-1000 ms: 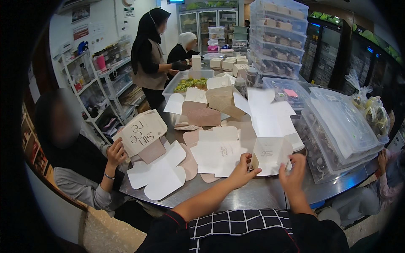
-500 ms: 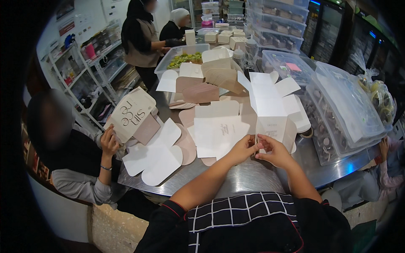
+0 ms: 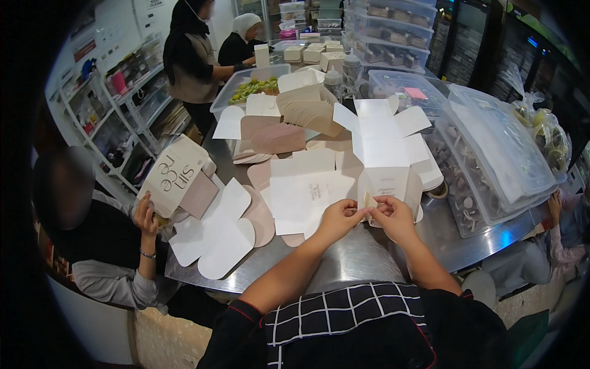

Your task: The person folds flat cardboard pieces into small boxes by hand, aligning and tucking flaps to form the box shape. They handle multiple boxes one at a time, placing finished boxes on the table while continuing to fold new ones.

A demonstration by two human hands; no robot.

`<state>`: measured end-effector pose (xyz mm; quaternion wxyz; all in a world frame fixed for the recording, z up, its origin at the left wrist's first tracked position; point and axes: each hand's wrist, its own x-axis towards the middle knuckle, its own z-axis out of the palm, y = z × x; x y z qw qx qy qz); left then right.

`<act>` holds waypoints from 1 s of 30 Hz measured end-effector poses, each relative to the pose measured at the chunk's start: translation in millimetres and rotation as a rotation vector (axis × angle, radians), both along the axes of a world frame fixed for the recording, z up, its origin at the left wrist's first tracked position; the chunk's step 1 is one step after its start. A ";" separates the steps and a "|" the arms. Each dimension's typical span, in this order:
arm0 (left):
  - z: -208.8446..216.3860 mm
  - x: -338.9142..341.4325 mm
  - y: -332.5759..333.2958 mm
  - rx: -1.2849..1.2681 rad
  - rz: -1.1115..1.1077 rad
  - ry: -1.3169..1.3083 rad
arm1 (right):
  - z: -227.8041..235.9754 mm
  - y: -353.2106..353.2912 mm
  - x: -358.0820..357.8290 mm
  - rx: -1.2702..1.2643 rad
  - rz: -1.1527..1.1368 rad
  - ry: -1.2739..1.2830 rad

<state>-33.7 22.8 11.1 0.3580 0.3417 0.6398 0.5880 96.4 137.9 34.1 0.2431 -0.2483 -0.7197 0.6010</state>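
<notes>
In front of me a white, partly folded cardboard box (image 3: 384, 150) stands with its flaps spread out. My left hand (image 3: 341, 222) and my right hand (image 3: 394, 219) meet at its near end, both closed in a pinch. Between the fingertips shows a small cream piece (image 3: 369, 201); I cannot tell if it is a flap of the box or a loose strip. To the left of my hands lies a flat cardboard box blank (image 3: 307, 194), with the white flaps of another blank (image 3: 215, 230) beyond it.
Stacked beige blanks (image 3: 307, 111) and a clear tub of green pieces (image 3: 221, 101) lie farther back. Clear lidded bins (image 3: 491, 160) line the right side. A roll of tape (image 3: 439, 190) sits near the box. At the left, a co-worker's hand (image 3: 145, 215) holds a printed box (image 3: 175, 169).
The whole view has shifted slightly. My fingertips have moved at the box's near end, and the small cream piece now shows between them. The co-worker at the left still holds the printed box.
</notes>
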 end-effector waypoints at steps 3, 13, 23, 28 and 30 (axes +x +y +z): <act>-3.0 0.0 0.4 0.018 0.049 0.019 | 2.8 -4.4 -3.9 -0.009 -0.009 -0.027; -14.4 -4.8 6.9 0.093 0.169 -0.266 | 0.3 -1.1 -9.7 -0.014 0.150 0.075; -29.3 -9.8 9.5 0.141 0.229 -0.101 | -5.4 -1.9 -11.8 -0.132 0.171 0.112; -20.9 -9.4 7.2 0.108 0.211 0.139 | -2.2 4.0 -10.5 -0.199 0.195 0.110; -16.6 -9.9 4.6 0.104 0.204 0.229 | -2.5 3.9 -11.6 -0.229 0.206 0.118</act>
